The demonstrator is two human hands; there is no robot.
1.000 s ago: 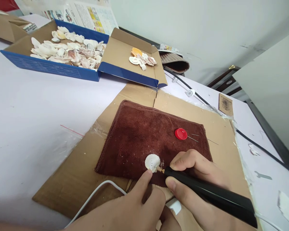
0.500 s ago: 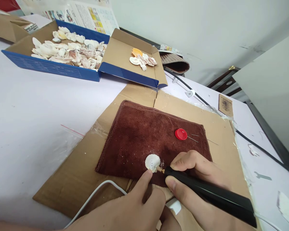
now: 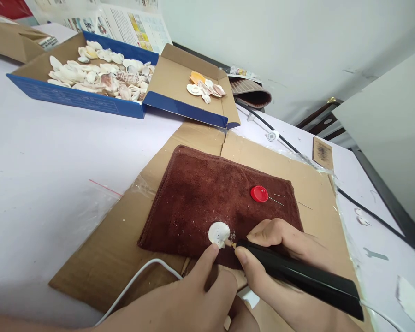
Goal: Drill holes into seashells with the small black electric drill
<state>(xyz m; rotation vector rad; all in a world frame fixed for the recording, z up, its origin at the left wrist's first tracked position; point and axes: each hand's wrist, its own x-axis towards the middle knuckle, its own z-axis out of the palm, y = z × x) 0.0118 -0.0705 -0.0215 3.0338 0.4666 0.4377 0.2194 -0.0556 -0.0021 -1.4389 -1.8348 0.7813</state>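
A small white seashell point(image 3: 219, 233) with a line of dark dots lies on a folded brown cloth point(image 3: 200, 193). The index fingertip of my left hand point(image 3: 207, 290) presses on its near edge, while the other fingers are curled beneath the palm. In my right hand point(image 3: 280, 258) is a black pen-shaped rotary tool point(image 3: 304, 274), gripped near its front between thumb and fingers. Its brass collar and small pinkish bit point left and meet the shell's lower right edge. Pale dust lies on the cloth beside the bit.
On the cloth sits a red cap point(image 3: 259, 194) beside thin needles. Cardboard point(image 3: 100, 258) lies underneath. Behind stands a blue box point(image 3: 90, 102) of shells, its lid point(image 3: 169, 83) holding several more. A white cable point(image 3: 138, 275) curves left; a small wrench point(image 3: 376, 254) lies right.
The rear end of the rotary tool has shifted slightly left and up with my right hand. The shell and my left fingertip stay in place. The camera view has moved a little.
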